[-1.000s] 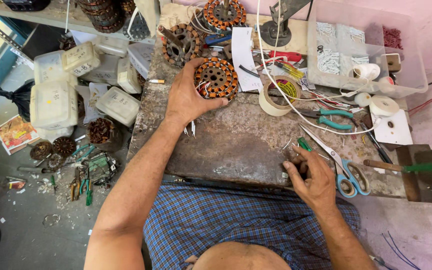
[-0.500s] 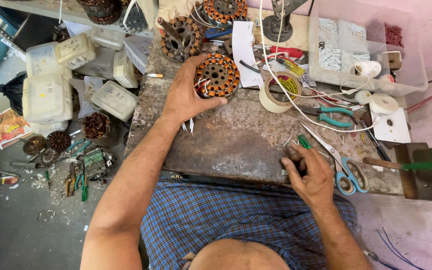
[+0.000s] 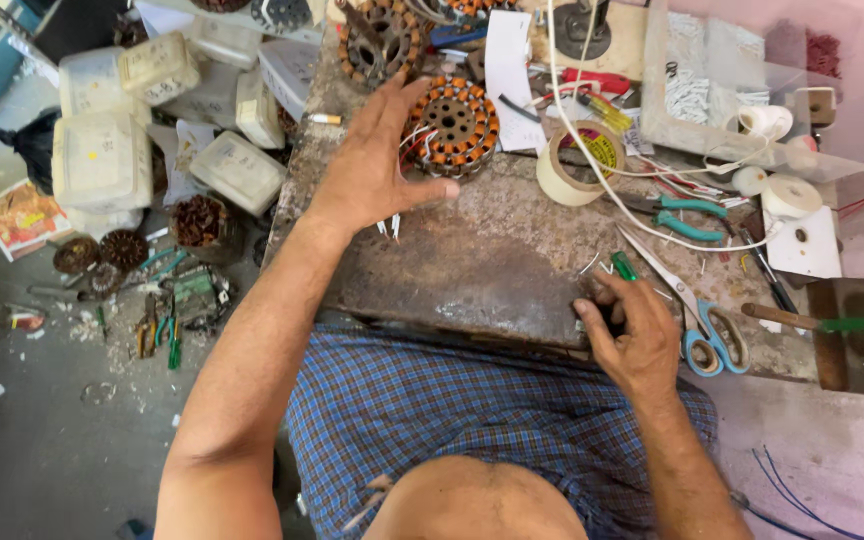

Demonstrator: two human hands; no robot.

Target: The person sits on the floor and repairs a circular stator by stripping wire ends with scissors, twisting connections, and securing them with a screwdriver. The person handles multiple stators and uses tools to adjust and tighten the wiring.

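A round stator [image 3: 460,122] wound with copper wire lies at the back of the worn metal bench top [image 3: 472,270]. My left hand [image 3: 377,165] is against its left side, fingers spread and raised off it, thumb stretched under its near edge. At the bench's front edge my right hand [image 3: 637,335] has its fingers curled over a small dark object [image 3: 607,317] that I cannot make out. A small green-handled tool [image 3: 623,266] lies just beyond those fingers.
A tape roll [image 3: 577,165], green-handled pliers [image 3: 687,215], blue-handled scissors [image 3: 712,345], white tape rolls [image 3: 787,195] and a clear plastic box [image 3: 752,90] crowd the right. Another stator [image 3: 382,40] sits behind. Plastic containers [image 3: 102,160] and hand tools [image 3: 167,320] lie on the floor at left.
My left hand has lifted its fingers off the top of the stator and spread them beside it. My right hand has stayed at the bench's front edge.
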